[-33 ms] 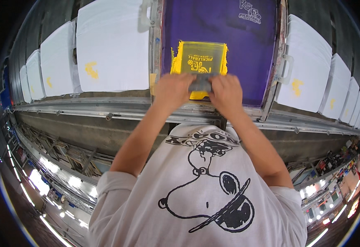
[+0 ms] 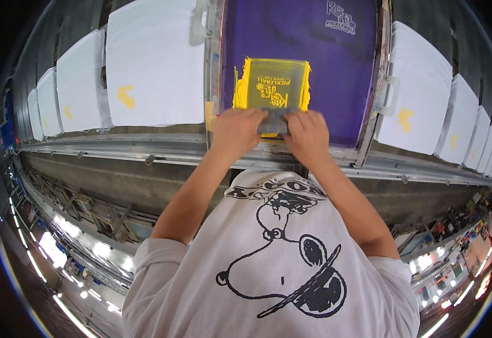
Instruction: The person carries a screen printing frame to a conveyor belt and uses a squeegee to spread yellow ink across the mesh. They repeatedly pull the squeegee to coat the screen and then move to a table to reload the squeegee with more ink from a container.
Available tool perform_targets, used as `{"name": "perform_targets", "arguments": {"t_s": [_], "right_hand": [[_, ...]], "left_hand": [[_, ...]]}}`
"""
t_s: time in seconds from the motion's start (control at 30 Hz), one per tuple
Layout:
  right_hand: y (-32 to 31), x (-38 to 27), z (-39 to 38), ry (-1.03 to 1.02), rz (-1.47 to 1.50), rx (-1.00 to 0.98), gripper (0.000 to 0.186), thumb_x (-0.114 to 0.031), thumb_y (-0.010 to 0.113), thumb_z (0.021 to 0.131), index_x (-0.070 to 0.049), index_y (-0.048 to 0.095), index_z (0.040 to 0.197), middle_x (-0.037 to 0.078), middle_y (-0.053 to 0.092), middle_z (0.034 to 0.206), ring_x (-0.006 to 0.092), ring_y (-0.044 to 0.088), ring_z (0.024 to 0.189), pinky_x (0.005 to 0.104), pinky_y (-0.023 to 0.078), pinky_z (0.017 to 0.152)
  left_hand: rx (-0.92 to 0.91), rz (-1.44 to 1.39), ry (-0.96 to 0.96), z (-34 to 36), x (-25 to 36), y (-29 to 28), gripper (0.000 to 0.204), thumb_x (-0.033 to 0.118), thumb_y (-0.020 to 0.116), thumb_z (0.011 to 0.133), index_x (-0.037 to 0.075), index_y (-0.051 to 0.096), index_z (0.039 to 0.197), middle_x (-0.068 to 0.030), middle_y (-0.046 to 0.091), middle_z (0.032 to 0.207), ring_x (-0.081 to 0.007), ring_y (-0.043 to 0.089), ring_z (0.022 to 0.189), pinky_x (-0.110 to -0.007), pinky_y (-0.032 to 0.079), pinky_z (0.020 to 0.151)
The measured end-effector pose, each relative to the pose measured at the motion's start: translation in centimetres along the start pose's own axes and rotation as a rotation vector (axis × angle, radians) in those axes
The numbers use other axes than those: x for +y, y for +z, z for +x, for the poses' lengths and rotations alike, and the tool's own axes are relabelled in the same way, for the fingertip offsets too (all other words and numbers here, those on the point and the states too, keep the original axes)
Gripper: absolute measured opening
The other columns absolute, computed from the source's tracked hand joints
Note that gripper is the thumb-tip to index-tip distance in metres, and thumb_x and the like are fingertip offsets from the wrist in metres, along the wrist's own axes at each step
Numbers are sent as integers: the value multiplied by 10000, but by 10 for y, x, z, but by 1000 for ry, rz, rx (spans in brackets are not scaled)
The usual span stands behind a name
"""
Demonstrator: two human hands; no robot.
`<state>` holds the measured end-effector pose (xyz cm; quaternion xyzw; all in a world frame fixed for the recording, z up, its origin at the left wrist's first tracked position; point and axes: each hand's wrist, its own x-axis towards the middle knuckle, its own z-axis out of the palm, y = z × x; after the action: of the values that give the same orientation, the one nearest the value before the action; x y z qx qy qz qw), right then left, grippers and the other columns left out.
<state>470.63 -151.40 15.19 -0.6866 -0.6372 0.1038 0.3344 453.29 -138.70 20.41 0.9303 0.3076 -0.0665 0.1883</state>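
While a grey squeegee (image 2: 274, 121) was grasped at one end by the left hand (image 2: 239, 129) and at the other by the right hand (image 2: 308, 132), it was held crosswise over the near part of a yellow-edged stencil window (image 2: 291, 73) in a purple printing screen (image 2: 336, 84). Both hands were closed on it, with the fingers curled over its top. For a clean stroke, equal pressure would seem to be called for from both hands, with the blade kept level and at one steady tilt, so that no streak was left on either side. Whether the mesh was touched by the blade could not be told, as its lower edge was hidden.

A shallow walled space was formed by the screen's metal frame (image 2: 214, 73), and yellow ink (image 2: 242, 84) was held inside it, banked along the window's sides, with a little showing on the near side of the squeegee. White fabric pieces (image 2: 156, 67), several marked with yellow patches (image 2: 126, 96), were laid out flat to the left and right.
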Motion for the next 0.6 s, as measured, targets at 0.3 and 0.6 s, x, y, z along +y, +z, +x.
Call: {"name": "perform_targets", "arguments": {"t_s": [0.3,0.6], "right_hand": [[-39,44,122,66,-67,-44,316,-289,860,748,-84,639,839,117,675,866,338,659,862,447,523,734],[-10,-9,-7,89,48,-91,318,-192,830,751,-61,665,989,117,656,912,327,649,912,452,513,823]], "left_hand": [[-141,75,-64,120,-8,-97,302,347,797,791,165,772,1031,-107,754,931,-346,727,884,-471,569,789],[-93,5,-12,3,1,-5,252,265,795,799,170,770,1030,-84,736,953,-318,723,877,-467,559,774]]}}
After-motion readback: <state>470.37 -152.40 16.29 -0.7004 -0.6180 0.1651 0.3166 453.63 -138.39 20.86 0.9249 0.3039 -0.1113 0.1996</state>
